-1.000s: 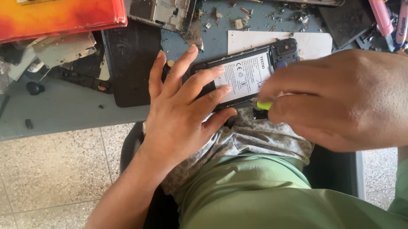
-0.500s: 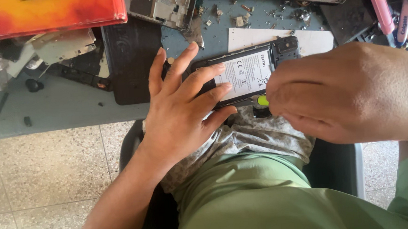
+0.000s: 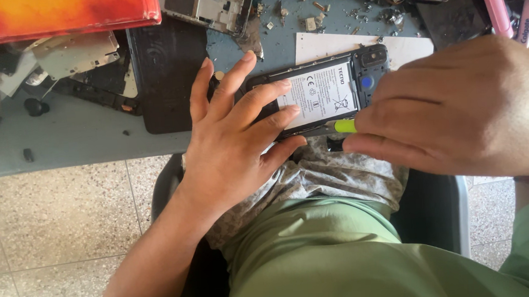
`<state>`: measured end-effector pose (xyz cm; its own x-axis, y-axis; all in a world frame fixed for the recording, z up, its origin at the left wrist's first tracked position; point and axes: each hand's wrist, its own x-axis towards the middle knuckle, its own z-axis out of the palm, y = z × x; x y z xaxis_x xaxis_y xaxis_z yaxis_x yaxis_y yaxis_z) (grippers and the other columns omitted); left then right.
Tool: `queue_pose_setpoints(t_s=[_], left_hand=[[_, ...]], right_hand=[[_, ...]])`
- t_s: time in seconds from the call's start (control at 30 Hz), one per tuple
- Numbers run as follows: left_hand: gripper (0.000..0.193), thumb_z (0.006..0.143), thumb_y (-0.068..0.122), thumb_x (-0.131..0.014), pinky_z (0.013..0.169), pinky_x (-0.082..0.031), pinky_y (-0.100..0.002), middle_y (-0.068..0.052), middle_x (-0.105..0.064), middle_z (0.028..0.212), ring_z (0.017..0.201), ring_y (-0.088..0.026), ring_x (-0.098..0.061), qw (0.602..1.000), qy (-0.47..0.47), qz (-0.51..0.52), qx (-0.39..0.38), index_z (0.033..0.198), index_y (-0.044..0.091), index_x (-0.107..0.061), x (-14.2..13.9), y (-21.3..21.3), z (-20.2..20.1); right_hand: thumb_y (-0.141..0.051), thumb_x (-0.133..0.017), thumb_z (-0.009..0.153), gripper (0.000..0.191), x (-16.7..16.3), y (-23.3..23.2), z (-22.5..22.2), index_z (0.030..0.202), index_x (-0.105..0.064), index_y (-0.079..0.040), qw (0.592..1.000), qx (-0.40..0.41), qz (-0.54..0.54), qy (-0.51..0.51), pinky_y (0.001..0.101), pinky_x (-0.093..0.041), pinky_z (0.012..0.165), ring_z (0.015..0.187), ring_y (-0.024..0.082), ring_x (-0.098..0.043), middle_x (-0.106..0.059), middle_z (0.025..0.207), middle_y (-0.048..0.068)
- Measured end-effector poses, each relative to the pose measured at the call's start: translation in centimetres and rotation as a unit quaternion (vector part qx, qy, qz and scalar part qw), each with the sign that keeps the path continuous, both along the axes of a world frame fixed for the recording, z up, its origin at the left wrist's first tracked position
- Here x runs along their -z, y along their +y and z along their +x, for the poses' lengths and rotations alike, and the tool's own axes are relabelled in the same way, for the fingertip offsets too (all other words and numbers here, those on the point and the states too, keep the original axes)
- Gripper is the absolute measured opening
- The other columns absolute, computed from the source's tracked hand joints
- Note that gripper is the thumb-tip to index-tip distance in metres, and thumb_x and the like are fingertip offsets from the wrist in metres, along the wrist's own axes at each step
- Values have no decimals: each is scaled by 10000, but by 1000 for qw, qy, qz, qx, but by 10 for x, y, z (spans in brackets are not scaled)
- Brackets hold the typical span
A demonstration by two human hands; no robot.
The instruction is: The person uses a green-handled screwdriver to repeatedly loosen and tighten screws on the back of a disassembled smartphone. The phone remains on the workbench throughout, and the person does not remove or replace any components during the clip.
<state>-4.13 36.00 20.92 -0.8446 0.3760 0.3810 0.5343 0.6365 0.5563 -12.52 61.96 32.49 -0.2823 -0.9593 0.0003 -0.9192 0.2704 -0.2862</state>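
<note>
An opened black phone with its back cover off lies at the near edge of the blue-grey workbench, its white-labelled battery showing. My left hand lies flat over the phone's left half, fingers spread on the battery, holding it down. My right hand is closed around a thin tool with a yellow-green handle, whose tip meets the phone's lower edge. Most of the tool is hidden in my fist.
A red-orange box sits at the far left. A black back cover, bare phone frames, small screws and scraps, a white card and pink tools lie about the bench. My lap and the tiled floor are below.
My right hand with the tool has shifted slightly along the phone's lower edge. The left hand has stayed pressed on the battery.
</note>
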Motion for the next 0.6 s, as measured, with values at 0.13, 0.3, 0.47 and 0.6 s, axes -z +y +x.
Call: queue_pose_setpoints(t_s=[0.13,0.3,0.47,0.6], left_hand=[[353,859,355,-909,1241,-236,-689,-18,-637,1361,1471,-348,-434,1000,2,4,2,1106,151,-761,1,1,-1],[357,858,363,-906,1242,-234,-684,-14,-643,1348,1466,-351,-442,1000,8,-3,-3,1110,155,-761,-2,3,0],[353,866,360,-905,1248,-233,-680,-11,-642,1349,1469,-350,-438,1000,8,-6,-6,1116,157,-761,-3,4,1],[352,863,363,-904,1247,-230,-677,-12,-641,1354,1468,-349,-434,1000,9,-8,-7,1109,158,-761,-4,6,1]], right_hand=[[-263,-798,805,241,2,1,1,958,-737,-88,999,-13,-21,23,302,-574,564,745,176,-735,-713,970,52],[-246,-795,874,220,-3,2,7,1028,-732,-103,1000,12,24,-3,356,-573,563,724,193,-712,-682,976,30],[-276,-791,834,282,-4,3,5,1047,-725,-104,1000,-23,9,0,336,-576,542,786,206,-730,-692,1052,75],[-201,-793,764,289,-3,4,2,1014,-729,-72,996,-29,-4,-79,303,-591,523,749,195,-732,-710,1071,91]])
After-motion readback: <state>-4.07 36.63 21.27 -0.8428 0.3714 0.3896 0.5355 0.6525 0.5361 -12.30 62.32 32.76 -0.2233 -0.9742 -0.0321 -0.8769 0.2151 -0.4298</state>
